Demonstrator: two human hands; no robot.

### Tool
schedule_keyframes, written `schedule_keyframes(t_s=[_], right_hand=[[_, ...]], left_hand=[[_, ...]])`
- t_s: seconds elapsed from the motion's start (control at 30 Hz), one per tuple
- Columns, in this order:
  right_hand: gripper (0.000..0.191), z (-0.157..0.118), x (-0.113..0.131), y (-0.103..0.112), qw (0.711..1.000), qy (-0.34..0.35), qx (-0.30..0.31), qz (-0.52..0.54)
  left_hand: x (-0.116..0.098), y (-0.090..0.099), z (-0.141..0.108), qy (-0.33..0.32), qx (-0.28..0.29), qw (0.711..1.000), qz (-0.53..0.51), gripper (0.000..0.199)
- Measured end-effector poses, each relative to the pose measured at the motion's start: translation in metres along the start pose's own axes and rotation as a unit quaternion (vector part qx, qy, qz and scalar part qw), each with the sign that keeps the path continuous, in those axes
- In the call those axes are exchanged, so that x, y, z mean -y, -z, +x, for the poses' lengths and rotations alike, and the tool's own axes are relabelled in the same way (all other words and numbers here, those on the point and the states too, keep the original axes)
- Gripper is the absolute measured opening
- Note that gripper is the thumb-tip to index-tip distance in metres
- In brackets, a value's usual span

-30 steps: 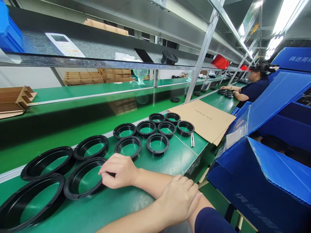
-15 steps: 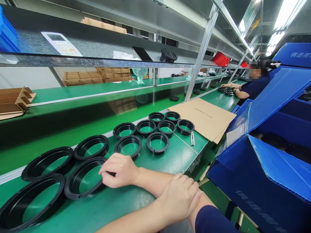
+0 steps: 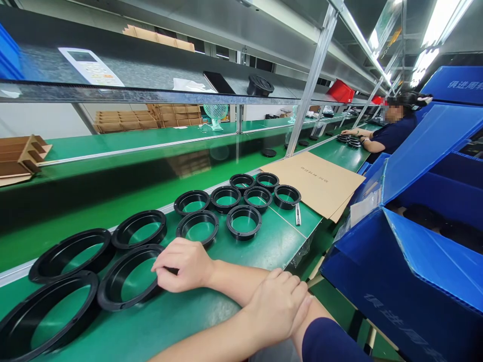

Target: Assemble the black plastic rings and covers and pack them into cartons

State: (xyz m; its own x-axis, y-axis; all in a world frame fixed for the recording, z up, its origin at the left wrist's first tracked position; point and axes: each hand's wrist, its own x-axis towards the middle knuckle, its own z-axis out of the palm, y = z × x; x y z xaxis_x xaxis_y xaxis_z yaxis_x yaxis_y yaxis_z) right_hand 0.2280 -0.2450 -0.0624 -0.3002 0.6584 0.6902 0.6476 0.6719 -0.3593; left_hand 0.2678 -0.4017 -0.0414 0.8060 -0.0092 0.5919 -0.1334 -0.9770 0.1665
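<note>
My right hand [image 3: 184, 265] is closed at the right edge of a black ring [image 3: 109, 284], its fingers curled over the rim. A dark bit of the rim shows between thumb and fingers; the fingertips are partly hidden. Crossing over it from the left, my left hand [image 3: 279, 304] is wrapped around my right forearm. Several more black rings lie flat on the green bench: a large ring [image 3: 81, 311] at the front left, a ring [image 3: 164, 226] behind the held one, and smaller-looking rings [image 3: 244, 235] farther along to the right.
A utility knife [image 3: 298, 215] lies by cardboard sheets [image 3: 320, 181] on the bench [image 3: 196, 317]. A blue corrugated box [image 3: 377, 281] stands open at right. The shelf above holds a remote control [image 3: 90, 66], a phone [image 3: 219, 83] and a black round part [image 3: 260, 85]. A co-worker [image 3: 396, 125] sits farther along.
The view has shifted very slightly. Both hands and the rings keep their places.
</note>
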Motion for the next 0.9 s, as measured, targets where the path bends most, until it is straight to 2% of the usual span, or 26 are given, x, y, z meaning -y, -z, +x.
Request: schedule_keyframes(t_s=[0.67,0.9], right_hand=[[0.010,0.0010,0.0025,0.0033,1.000,-0.001,0.001,-0.015],[0.015,0.0004,0.0024,0.0026,0.999,-0.006,-0.034,0.023]], left_hand=[[0.0000,-0.0013,-0.0007,-0.001,0.003,1.000,0.001,0.025],[0.0005,-0.0016,-0.0012,0.002,0.005,1.000,0.000,0.024]])
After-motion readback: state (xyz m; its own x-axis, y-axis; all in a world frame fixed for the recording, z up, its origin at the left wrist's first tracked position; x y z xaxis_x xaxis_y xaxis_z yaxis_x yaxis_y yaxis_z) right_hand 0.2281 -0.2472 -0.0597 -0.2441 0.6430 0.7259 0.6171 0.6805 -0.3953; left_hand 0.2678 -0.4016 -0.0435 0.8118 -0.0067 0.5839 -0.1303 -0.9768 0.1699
